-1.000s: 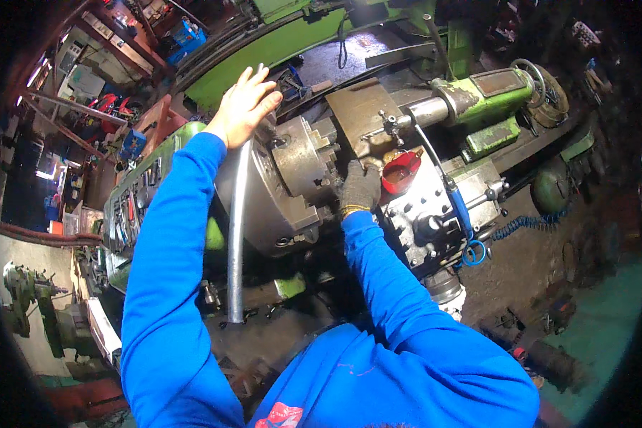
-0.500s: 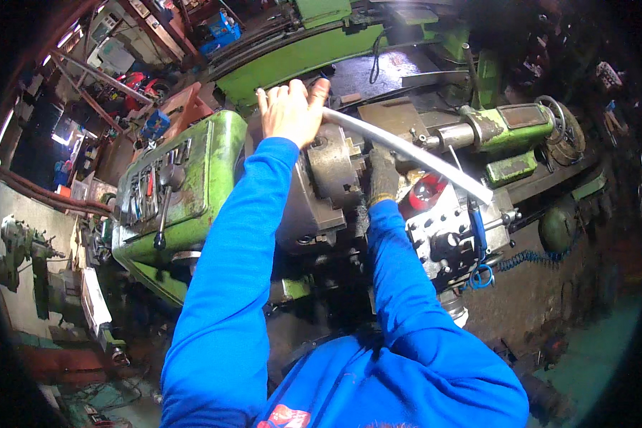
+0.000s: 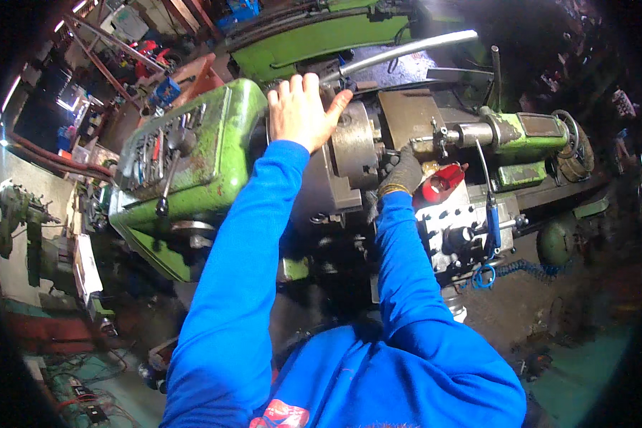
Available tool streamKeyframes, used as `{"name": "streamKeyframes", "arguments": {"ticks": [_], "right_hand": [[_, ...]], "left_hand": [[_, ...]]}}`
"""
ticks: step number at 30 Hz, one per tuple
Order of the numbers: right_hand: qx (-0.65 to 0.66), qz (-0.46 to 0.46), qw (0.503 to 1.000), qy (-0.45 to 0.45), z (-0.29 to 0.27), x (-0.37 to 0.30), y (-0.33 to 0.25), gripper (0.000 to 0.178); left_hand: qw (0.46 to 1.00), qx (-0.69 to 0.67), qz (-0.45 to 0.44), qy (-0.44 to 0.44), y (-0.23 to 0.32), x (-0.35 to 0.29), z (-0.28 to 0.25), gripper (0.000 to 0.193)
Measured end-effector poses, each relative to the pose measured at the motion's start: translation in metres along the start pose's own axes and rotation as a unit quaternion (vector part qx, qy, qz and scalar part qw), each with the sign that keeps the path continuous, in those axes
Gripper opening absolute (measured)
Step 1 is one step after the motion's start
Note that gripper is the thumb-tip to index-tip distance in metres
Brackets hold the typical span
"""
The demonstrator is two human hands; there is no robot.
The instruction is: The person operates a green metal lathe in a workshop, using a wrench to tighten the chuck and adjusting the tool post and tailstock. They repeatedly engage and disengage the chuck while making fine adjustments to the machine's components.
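My bare left hand (image 3: 304,114) lies with fingers spread over the top of the lathe chuck (image 3: 354,146), its thumb stretched to the right. Behind the chuck a long pale metal pipe (image 3: 410,50) slants up to the right; its lower end is hidden behind my hand and the chuck. My right hand (image 3: 401,173), in a dark work glove, is at the chuck's front face. Its fingers are curled beside a small dark piece at the chuck's centre, and what they hold is partly hidden. The green headstock (image 3: 225,153) stands left of the chuck, with several wrenches on top.
Right of my gloved hand are a red container (image 3: 441,184) and the tool post (image 3: 455,235). A blue-handled air gun (image 3: 492,225) hangs there with its coiled hose. The green tailstock (image 3: 528,135) and its handwheel stand farther right. Another green machine (image 3: 321,46) runs along the back.
The pipe has swung from pointing down to the right to pointing up to the right, behind the chuck. My left hand has moved slightly right and down onto the chuck; the gloved fingers show more.
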State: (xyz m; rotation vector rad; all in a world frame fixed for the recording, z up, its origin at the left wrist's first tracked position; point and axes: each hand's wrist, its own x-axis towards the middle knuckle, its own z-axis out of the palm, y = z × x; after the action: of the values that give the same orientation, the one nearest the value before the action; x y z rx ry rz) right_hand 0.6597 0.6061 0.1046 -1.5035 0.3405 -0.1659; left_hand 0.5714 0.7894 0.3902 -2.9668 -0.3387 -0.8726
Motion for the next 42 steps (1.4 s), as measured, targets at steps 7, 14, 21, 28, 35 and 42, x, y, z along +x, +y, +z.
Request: {"name": "streamKeyframes", "arguments": {"ticks": [7, 14, 21, 28, 35, 42], "right_hand": [[-0.127, -0.147, 0.981, -0.025, -0.054, -0.134, -0.045, 0.027], [-0.285, -0.171, 0.936, -0.117, -0.11, -0.143, 0.04, 0.032], [-0.22, -0.223, 0.942, -0.12, -0.107, -0.149, 0.011, 0.033], [-0.199, -0.158, 0.956, -0.145, -0.105, -0.166, 0.007, 0.034], [-0.238, -0.155, 0.952, -0.115, -0.119, -0.144, 0.051, 0.027], [-0.309, -0.167, 0.929, -0.115, -0.124, -0.137, 0.086, 0.03]], "left_hand": [[0.999, -0.006, -0.002, 0.032, -0.008, -0.009, 0.001, 0.074], [0.997, -0.06, -0.017, 0.04, -0.005, -0.016, -0.015, 0.059], [0.996, -0.071, -0.015, 0.047, -0.008, -0.017, -0.005, 0.058], [0.995, -0.062, -0.005, 0.083, -0.012, -0.015, -0.004, 0.057], [0.996, -0.081, -0.006, 0.045, -0.007, -0.012, -0.016, 0.054], [0.996, -0.061, -0.006, 0.06, -0.009, -0.011, -0.003, 0.056]]}}
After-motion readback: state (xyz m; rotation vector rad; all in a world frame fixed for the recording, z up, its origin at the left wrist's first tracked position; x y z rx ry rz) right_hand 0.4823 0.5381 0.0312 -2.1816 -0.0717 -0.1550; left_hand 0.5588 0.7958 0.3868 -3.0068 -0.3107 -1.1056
